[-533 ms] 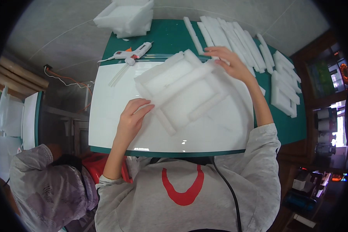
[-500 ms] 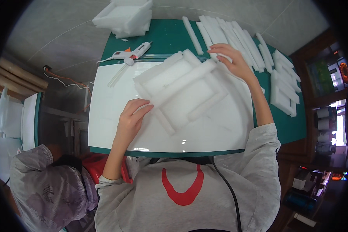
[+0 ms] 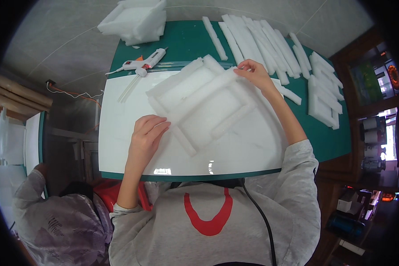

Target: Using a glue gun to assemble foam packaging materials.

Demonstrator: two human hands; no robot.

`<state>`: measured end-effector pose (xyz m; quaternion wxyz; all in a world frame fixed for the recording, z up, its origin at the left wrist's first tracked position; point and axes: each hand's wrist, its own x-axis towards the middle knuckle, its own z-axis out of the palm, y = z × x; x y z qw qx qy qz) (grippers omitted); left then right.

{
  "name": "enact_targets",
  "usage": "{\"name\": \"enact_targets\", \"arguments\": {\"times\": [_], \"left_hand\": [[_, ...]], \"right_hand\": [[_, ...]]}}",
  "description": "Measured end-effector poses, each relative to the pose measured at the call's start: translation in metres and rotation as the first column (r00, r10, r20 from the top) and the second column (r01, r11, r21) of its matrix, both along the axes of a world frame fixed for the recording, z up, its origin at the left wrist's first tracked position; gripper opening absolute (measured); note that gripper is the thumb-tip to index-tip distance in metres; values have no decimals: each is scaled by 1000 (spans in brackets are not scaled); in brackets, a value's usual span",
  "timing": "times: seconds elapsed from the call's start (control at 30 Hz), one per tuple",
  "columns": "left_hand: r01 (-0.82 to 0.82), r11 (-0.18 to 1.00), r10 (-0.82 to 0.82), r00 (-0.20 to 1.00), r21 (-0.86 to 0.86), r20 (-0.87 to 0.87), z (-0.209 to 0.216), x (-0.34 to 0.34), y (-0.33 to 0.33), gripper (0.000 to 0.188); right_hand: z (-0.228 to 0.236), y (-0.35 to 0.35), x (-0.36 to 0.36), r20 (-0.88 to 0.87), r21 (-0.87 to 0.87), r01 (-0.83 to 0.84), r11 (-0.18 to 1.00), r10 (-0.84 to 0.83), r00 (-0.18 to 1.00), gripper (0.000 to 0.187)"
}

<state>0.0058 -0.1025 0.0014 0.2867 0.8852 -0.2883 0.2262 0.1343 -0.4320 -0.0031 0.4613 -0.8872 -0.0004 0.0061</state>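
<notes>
A white foam piece [image 3: 204, 111] lies slantwise on the white board, with foam strips standing along its edges like low walls. Across its middle runs a long foam strip [image 3: 208, 91]. My right hand [image 3: 255, 74] pinches the far right end of this strip between thumb and fingers. At the strip's near left end, the bent fingers of my left hand [image 3: 147, 135] press together against it. Their tips partly hide that end. A white glue gun [image 3: 144, 62] lies beyond the foam piece to the left, beside clear glue sticks [image 3: 129, 86].
Several loose foam strips [image 3: 252, 44] lie at the far right of the green mat [image 3: 181, 37]. Stacked foam frames [image 3: 323, 102] sit at the right edge. Foam trays [image 3: 135, 22] are piled at the far left. A person [image 3: 62, 221] sits at my left.
My right hand has come down and closed on the far end of the middle strip. My left hand stays at the near end. The whole view has shifted slightly.
</notes>
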Motion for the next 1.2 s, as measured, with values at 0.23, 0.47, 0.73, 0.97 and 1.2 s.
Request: {"name": "enact_targets", "arguments": {"times": [0.23,0.47,0.73,0.97,1.2], "left_hand": [[30,998,-29,999,58,-22,2,-1,2,26],[53,998,-48,990,39,-131,7,-2,1,25],[31,994,-18,992,106,-124,11,-5,-5,40],[24,993,-7,990,119,-141,10,-8,-5,48],[7,990,11,991,140,-132,9,-10,-9,52]], "right_hand": [[-1,6,-4,-53,249,-14,968,28,998,19],[14,19,-19,529,-295,-321,900,434,729,22],[12,23,-31,397,-434,-325,841,502,768,34],[9,21,-30,416,-420,-326,847,499,760,35],[8,23,-31,417,-410,-314,856,482,771,36]]}}
